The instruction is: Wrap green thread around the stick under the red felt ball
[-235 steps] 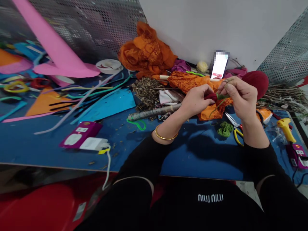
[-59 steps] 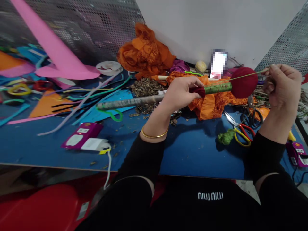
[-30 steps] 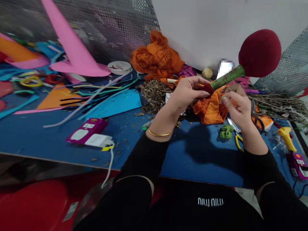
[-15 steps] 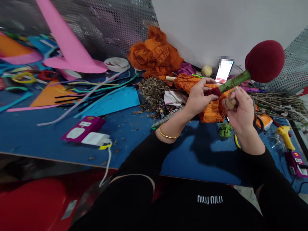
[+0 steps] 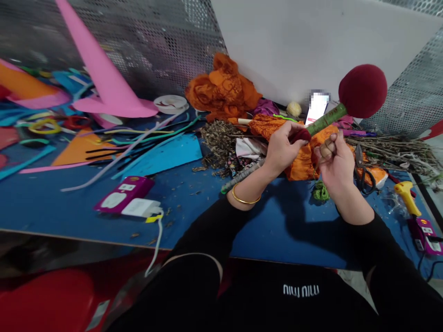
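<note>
My left hand (image 5: 284,146) grips the dark red lower end of a stick with a green-wrapped shaft (image 5: 327,119) and a round dark red head (image 5: 363,91). The stick slants up to the right. Just below the shaft is my right hand (image 5: 335,161), its fingers curled closed around something small and brownish that I cannot make out. Orange cloth (image 5: 299,163) lies beneath and behind both hands. A ball of green string (image 5: 320,191) rests on the blue table (image 5: 204,216) below my right hand.
Black scissors (image 5: 363,173) and a yellow glue gun (image 5: 408,196) lie at the right. Dry twigs (image 5: 398,150) and a lit phone (image 5: 316,109) are behind. Leftward are a pink cone hat (image 5: 107,83), a blue sheet (image 5: 169,150) and a purple box (image 5: 126,193).
The stick and its red head have shifted left and slightly down in view. My right hand has moved slightly left, and the scissors show more fully. The whole view has shifted a little.
</note>
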Demonstrator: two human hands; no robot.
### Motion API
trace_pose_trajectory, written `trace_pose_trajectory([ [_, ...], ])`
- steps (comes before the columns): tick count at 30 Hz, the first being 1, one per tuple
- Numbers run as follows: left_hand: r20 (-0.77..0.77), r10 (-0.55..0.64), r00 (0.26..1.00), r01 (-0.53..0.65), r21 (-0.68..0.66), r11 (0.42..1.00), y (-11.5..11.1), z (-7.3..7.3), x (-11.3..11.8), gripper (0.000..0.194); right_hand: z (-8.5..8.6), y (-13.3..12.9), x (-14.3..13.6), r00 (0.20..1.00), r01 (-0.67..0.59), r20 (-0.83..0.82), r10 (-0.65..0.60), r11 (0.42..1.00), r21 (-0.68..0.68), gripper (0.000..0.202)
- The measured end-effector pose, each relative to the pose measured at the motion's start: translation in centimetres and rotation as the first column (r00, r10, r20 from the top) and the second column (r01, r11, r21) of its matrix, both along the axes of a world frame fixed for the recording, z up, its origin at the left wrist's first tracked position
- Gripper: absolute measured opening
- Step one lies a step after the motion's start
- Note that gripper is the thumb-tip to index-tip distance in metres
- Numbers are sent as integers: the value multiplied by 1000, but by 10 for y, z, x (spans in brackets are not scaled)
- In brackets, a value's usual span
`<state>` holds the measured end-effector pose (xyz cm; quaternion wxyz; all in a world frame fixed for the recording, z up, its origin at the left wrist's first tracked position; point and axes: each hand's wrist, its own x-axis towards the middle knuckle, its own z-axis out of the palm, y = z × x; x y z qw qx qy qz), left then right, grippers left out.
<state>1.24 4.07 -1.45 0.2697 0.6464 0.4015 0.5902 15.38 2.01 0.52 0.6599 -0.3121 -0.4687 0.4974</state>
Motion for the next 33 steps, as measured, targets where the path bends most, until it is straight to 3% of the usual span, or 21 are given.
trace_pose_trajectory([
  [6,2,-40,999,40,15,999,-11,7,5,23,-8,17,6,996,-53,74,55,998,-30,40],
  [10,34,-82,996,83,-46,995,-13,7,7,25,-7,19,3,994,62,95,-60,998,-17,36],
  [12,50,-166,985,171,-113,979,-11,10,0,27,-6,18,1,989,120,87,-119,993,-2,35],
  [14,15,-317,948,313,-210,926,-8,15,-14,27,-6,18,0,986,146,74,-146,989,7,35],
  [16,-74,-385,920,352,-280,893,-5,22,-27,22,-6,19,0,985,158,63,-159,987,22,36],
  [18,-179,-273,945,230,-228,946,-5,26,-35,25,-8,20,0,985,161,64,-163,986,38,35],
  [20,-219,-18,975,10,-40,999,-7,27,-32,35,-11,22,1,983,164,76,-167,985,46,32],
  [21,-240,91,967,-81,54,995,-10,26,-27,38,-12,23,1,982,166,87,-170,985,48,31],
  [23,-313,200,929,-142,198,970,-14,23,-13,47,-14,24,1,978,173,110,-179,983,65,28],
  [26,-458,200,866,-80,267,960,-17,16,5,62,-14,22,-2,973,185,120,-199,975,123,23],
  [29,-564,129,815,-51,153,987,-16,13,11,61,-11,19,-4,971,195,112,-213,969,150,18],
  [33,-585,39,810,-40,11,999,-17,20,7,47,-10,16,-4,961,200,163,-225,967,156,25],
])
